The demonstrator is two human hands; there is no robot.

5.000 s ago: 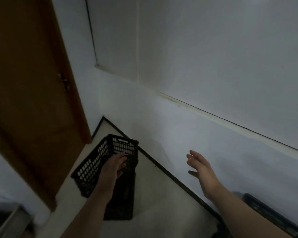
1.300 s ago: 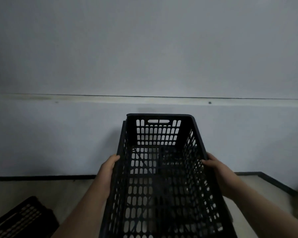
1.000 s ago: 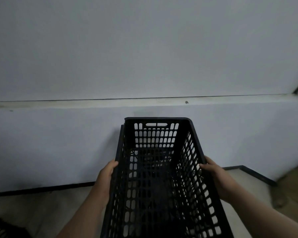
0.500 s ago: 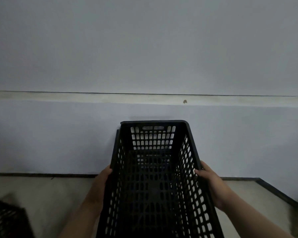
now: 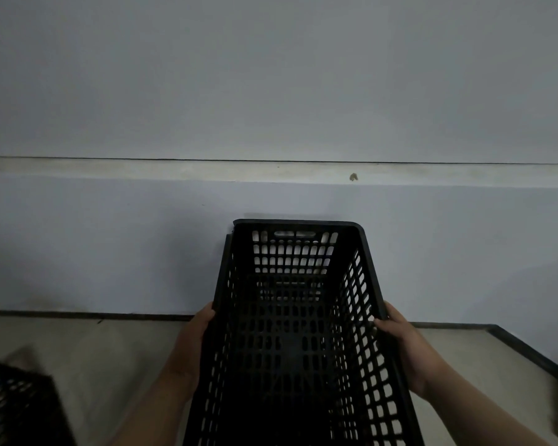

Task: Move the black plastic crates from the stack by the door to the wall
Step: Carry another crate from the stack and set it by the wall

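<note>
A black plastic crate point(image 5: 298, 317) with perforated walls fills the lower middle of the head view, its far end pointing at the white wall point(image 5: 110, 246). My left hand point(image 5: 190, 346) grips its left long rim. My right hand point(image 5: 406, 349) grips its right long rim. The crate hangs tilted above the floor, close to the wall. A second black crate point(image 5: 10, 403) shows at the bottom left corner, blurred and partly cut off by the frame.
A pale ledge point(image 5: 174, 170) runs across the wall with a small dark mark point(image 5: 353, 177) on it. A black skirting strip point(image 5: 78, 315) lines the wall base and turns a corner at the right point(image 5: 529, 349). Beige floor point(image 5: 94, 365) lies between the crates.
Five seconds ago only my left hand was on a crate by the brown door. Now both hands hold a crate facing the wall, and over the last second it has come lower.
</note>
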